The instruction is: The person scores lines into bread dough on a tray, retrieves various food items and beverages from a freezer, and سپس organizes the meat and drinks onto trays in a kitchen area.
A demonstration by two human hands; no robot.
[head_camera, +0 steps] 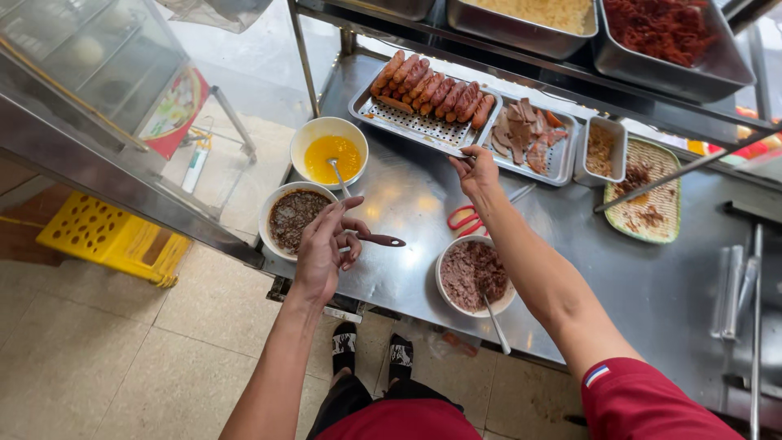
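My left hand (324, 246) hovers over the near left of the steel table (652, 285), shut on a brown-handled spoon (381, 239) whose handle sticks out to the right. It sits just right of a white bowl of dark brown sauce (270, 213). My right hand (477, 169) reaches across to the near edge of two metal trays, one with sausages (432, 94) and one with sliced meat (525, 134). Its fingers are curled at the tray rim; whether they grip anything is unclear. Red scissors (464, 220) lie under that wrist.
A bowl of yellow sauce (308, 137) with a spoon stands at the back left. A bowl of minced meat (445, 281) with a spoon is near the front edge. A small metal tub (607, 151) and green woven plate (652, 195) lie right. A yellow crate (106, 236) is on the floor.
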